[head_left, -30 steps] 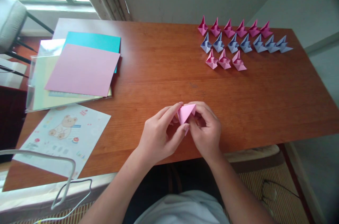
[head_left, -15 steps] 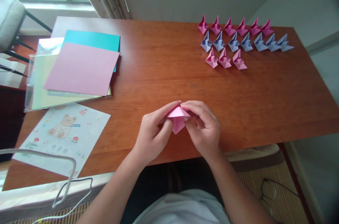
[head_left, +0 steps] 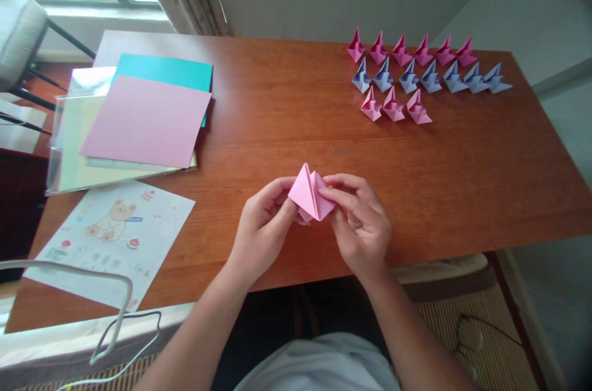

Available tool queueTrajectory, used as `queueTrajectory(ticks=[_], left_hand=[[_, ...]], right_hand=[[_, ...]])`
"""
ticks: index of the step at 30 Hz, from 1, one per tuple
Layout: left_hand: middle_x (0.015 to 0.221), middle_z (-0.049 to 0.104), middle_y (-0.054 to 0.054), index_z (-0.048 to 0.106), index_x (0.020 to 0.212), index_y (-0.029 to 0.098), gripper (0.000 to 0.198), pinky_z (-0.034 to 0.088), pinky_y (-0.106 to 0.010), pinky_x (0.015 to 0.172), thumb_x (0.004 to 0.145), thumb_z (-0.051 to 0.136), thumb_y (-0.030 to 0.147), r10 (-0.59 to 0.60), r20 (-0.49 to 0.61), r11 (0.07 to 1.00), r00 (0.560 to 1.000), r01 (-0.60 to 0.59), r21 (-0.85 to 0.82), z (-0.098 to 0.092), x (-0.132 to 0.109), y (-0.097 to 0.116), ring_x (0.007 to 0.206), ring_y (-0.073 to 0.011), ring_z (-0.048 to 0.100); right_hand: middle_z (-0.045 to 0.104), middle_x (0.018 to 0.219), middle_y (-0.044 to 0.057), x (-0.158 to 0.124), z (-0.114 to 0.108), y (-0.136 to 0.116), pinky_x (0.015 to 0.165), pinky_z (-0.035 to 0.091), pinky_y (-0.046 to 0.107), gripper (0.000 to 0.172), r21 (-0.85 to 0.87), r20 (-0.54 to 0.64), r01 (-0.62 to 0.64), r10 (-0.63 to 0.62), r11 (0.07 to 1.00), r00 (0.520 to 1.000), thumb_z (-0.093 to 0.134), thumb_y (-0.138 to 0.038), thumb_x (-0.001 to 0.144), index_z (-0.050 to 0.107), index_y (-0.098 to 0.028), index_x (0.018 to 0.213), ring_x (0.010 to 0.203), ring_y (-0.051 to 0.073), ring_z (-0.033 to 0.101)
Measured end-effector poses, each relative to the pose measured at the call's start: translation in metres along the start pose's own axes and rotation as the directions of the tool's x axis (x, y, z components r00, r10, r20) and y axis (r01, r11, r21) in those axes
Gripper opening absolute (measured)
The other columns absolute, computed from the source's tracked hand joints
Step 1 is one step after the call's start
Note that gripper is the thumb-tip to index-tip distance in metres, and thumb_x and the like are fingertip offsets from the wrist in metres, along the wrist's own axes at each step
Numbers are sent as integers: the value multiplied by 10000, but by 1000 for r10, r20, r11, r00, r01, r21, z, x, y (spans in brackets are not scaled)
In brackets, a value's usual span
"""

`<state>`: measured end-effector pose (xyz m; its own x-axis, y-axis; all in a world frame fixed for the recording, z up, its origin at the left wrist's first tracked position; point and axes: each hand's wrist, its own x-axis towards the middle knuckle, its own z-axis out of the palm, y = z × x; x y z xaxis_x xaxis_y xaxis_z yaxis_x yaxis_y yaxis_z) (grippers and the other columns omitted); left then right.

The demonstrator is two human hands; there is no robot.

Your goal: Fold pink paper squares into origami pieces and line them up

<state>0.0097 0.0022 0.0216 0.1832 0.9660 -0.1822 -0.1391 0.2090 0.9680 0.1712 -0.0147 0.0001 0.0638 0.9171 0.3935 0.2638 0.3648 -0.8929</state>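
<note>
Taking the held piece as the clock's centre, a bear-printed sheet [head_left: 115,237] lies between eight and nine o'clock on the surface [head_left: 259,107]; its small lettering is too fine to read. At ten o'clock, a pink paper sheet [head_left: 148,123] overlaps a teal paper sheet [head_left: 176,70], both without visible writing. The left hand [head_left: 263,224] pinches the left edge of a pink origami piece [head_left: 304,190], near the surface's front edge; the right hand [head_left: 363,218] pinches its right flap. This piece looks partly folded, with shaping left. Around one o'clock, sixteen pieces appear finished: six magenta origami pieces [head_left: 401,55], seven lavender origami pieces [head_left: 430,79], three light-pink origami pieces [head_left: 393,108].
</note>
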Motion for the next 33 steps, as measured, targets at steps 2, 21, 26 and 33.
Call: queueTrajectory(ticks=[2,21,26,33], left_hand=[[945,765,-51,737,1135,141,240,568,-206,671,946,637,250,-18,37,1000,999,18,8,-1,-1,1,745,-130,680],[841,750,-16,727,1048,139,291,551,-151,592,786,838,198,-41,25,996,999,43,-77,-1,3,-3,677,-94,650],[861,767,-16,753,1074,157,279,572,-156,610,806,821,196,-23,22,999,999,24,-41,-1,2,-4,695,-101,676],[1014,775,-45,720,1147,189,324,615,-215,758,834,803,205,58,-21,998,998,-58,-2,2,-3,-10,854,-149,738]], right_hand=[[677,1218,42,-1,0,1,922,592,436,452,-49,-31,38,-40,998,999,589,-53,928,746,-375,1203,1110,230,673],[688,1229,54,2,-3,-1,961,549,414,304,44,-15,-45,46,998,999,554,-189,981,721,-307,1206,1152,234,650],[716,1119,43,6,-1,3,832,567,330,220,102,58,-252,248,962,967,602,-336,995,704,-296,1185,1013,204,685],[728,958,-1,5,-2,4,755,559,270,121,171,44,-298,295,939,955,691,-317,943,741,-294,1050,874,161,689]])
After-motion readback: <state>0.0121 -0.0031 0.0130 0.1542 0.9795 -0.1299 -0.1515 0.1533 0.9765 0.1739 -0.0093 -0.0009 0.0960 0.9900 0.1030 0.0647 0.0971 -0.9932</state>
